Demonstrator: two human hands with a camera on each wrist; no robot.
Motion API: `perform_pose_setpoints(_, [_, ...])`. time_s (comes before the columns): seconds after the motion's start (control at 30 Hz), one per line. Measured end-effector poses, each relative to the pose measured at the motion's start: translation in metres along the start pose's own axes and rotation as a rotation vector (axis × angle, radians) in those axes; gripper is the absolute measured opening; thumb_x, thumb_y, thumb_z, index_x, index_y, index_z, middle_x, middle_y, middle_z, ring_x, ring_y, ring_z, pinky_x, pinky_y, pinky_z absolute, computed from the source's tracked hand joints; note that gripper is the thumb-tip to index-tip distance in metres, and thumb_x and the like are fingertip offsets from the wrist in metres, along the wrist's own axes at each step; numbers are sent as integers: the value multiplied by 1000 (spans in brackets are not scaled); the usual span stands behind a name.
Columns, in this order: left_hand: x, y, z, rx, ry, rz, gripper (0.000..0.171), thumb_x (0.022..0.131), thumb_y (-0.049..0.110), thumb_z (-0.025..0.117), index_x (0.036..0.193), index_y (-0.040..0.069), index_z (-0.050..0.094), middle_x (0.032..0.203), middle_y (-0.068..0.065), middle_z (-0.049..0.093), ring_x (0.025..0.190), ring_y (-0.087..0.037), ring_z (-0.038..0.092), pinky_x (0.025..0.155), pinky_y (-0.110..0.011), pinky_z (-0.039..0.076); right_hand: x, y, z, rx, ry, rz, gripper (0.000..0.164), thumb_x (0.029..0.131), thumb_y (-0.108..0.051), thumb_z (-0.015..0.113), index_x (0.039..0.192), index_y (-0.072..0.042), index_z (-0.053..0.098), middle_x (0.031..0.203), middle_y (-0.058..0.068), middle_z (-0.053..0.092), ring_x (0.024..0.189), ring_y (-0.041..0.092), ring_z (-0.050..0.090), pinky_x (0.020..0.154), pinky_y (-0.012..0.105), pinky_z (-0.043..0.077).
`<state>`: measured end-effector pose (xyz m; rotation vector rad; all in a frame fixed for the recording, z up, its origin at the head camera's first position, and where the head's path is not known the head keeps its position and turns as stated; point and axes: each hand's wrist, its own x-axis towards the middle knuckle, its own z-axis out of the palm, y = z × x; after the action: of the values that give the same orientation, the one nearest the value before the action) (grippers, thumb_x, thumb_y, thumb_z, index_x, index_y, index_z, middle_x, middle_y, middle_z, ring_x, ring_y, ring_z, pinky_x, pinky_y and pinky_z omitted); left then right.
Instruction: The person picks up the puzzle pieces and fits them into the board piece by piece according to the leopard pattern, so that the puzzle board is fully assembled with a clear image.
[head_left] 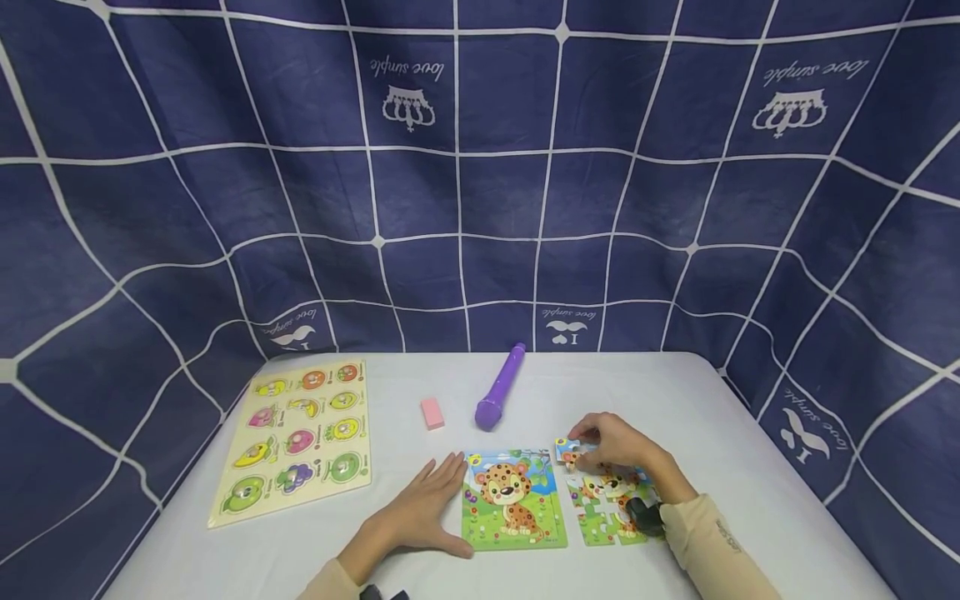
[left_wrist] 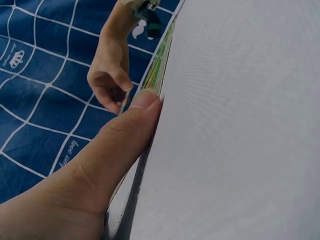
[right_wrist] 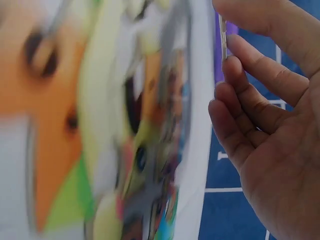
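A square puzzle board [head_left: 513, 508] with a cartoon leopard picture lies flat on the table. My left hand [head_left: 423, 510] rests along its left side, fingers and thumb spread. In the left wrist view the thumb [left_wrist: 135, 117] touches the board's edge. My right hand [head_left: 618, 440] pinches a puzzle piece [head_left: 566, 455] between thumb and fingers, at the far left of a group of leopard pieces [head_left: 596, 529]. In the right wrist view the held piece [right_wrist: 223, 40] shows edge-on. My right wrist and its black camera hide part of the group.
A wooden fruit board [head_left: 311, 446] lies at the left. Behind the puzzle are a pink block [head_left: 432, 413] and a purple toy microphone [head_left: 501, 392]. A blue curtain with white lines [head_left: 502, 200] hangs behind the white table [head_left: 637, 383].
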<state>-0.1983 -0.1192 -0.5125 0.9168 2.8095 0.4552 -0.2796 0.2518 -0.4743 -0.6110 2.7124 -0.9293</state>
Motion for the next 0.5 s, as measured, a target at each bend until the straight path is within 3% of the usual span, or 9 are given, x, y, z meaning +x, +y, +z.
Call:
perform_pose_setpoints(0.13, [-1,-1,0,3,-1,0,132,61,86,63,154,1,22,163,-14,15,152,-28,15,124,-51,13,2,-12,7,17,27,-45,38,71,-27,85,105,-16,72,105,-3,68,99,17,62,89,34,55])
perform_pose_setpoints(0.5, [2,-2,1,13,-2,28,131,62,86,62,152,-1,26,162,-16,18,152,-28,17,124,-43,18,20,-61,43,9,-37,-171,37,72,-23,85,106,-13,72,102,-6,66,99,16,65,90,30,56])
